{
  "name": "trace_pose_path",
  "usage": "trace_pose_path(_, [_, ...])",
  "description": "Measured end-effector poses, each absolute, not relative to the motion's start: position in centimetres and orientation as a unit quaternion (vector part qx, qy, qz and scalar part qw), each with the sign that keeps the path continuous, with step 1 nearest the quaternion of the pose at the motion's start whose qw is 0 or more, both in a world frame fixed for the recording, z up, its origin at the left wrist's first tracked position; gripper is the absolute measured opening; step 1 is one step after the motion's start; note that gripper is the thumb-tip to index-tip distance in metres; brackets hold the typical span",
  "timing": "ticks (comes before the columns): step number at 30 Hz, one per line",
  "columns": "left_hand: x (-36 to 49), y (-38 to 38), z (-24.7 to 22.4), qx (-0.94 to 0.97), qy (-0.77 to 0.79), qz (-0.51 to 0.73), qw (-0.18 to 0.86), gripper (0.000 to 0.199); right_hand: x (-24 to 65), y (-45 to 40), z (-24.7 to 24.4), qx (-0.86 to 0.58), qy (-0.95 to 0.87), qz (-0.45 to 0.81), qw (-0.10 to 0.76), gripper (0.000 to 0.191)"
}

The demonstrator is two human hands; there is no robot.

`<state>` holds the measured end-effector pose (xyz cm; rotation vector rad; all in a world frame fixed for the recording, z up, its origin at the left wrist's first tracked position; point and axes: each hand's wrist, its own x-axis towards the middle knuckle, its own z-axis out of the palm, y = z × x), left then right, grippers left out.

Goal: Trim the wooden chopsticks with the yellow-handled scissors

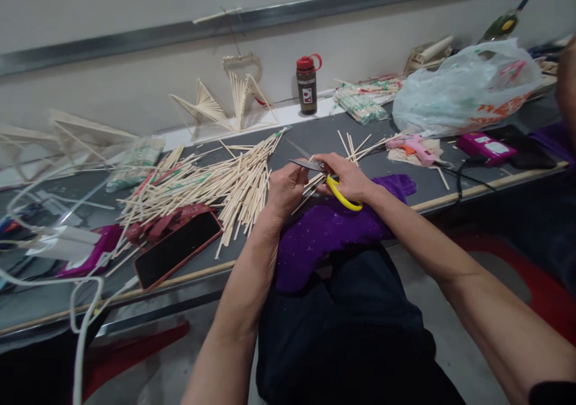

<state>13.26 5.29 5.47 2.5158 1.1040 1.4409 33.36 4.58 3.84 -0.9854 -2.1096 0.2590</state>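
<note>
Yellow-handled scissors (344, 196) are in my right hand (346, 177), whose fingers are closed round them, with the blades pointing left towards my other hand. My left hand (287, 189) is closed beside the blade tips; what its fingers pinch is too small to name. A few thin sticks (310, 190) lie just below and between the hands. Under both hands a purple cloth (315, 237) hangs over the table edge onto the lap. A large heap of wooden sticks (243, 183) spreads just left of my left hand.
A phone (179, 249) and white cables lie at left. Behind stand stick models (204, 108) and a red-capped bottle (307, 87). To the right are a pink glue gun (416, 148), a plastic bag (463, 87), a magenta box (486, 148) and part of another person's arm (567, 87).
</note>
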Motion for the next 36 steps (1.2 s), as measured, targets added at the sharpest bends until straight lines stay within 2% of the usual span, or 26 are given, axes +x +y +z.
trace_pose_path(13, [13.83, 4.49, 5.73, 0.811, 0.386, 0.438, 0.033, 0.025, 33.53, 4.40, 3.45, -0.422, -0.810, 0.159, 0.376, 0.057])
trace_pose_path(28, [13.83, 4.95, 5.64, 0.827, 0.391, 0.403, 0.028, 0.031, 33.59, 4.32, 3.41, -0.417, -0.814, 0.133, 0.382, 0.051])
trace_pose_path(36, [13.80, 4.95, 5.60, 0.829, 0.393, 0.396, 0.029, 0.027, 33.67, 4.25, 3.37, -0.418, -0.815, 0.121, 0.382, 0.051])
